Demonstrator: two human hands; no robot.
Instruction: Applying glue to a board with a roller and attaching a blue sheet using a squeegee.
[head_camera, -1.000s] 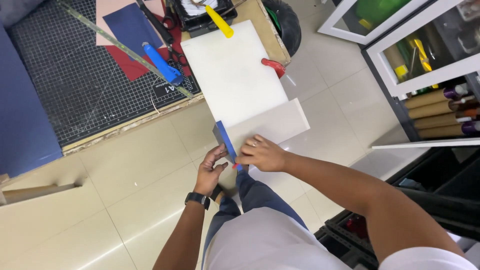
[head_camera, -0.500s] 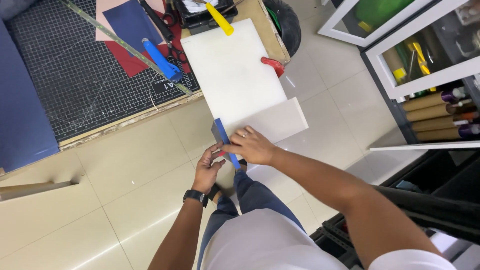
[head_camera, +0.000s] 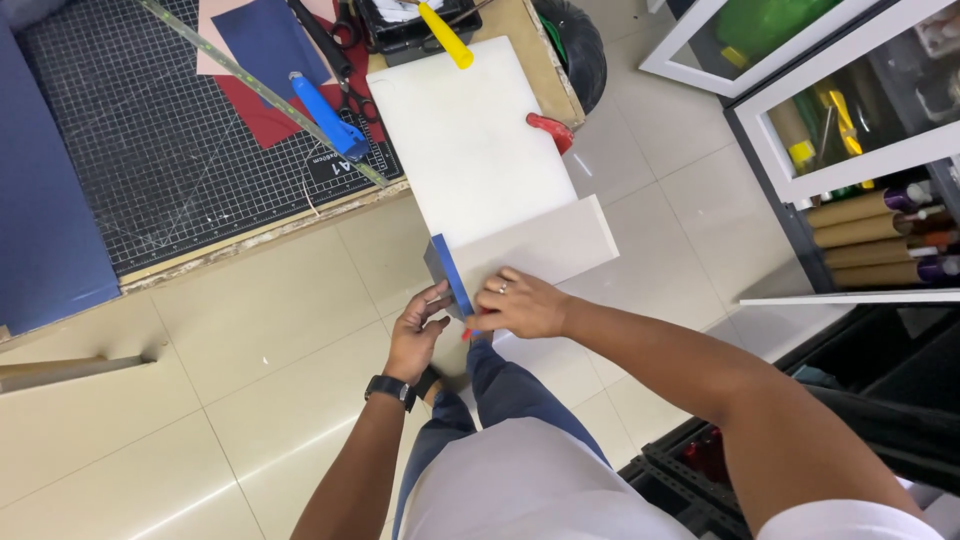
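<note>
A small blue and grey block (head_camera: 447, 272) stands on edge against the near side of a white board (head_camera: 470, 140) that overhangs the table. My left hand (head_camera: 418, 335) grips the block from the left and below. From the right, my right hand (head_camera: 522, 303) presses on it, a ring on one finger; something small and red shows under its fingers. A paler sheet (head_camera: 545, 248) lies under the board's near end, beside my right hand.
A dark cutting mat (head_camera: 150, 150) covers the table, with a long metal ruler (head_camera: 255, 85), a blue utility knife (head_camera: 328, 117), scissors (head_camera: 345, 60) and red and navy paper. A yellow-handled tool (head_camera: 446, 34) and red clamp (head_camera: 551, 130) border the board. Cabinets with paper rolls (head_camera: 870, 235) stand right.
My hands and the blue block have stayed together at the board's near edge. The view has shifted slightly; the block looks a little more upright.
</note>
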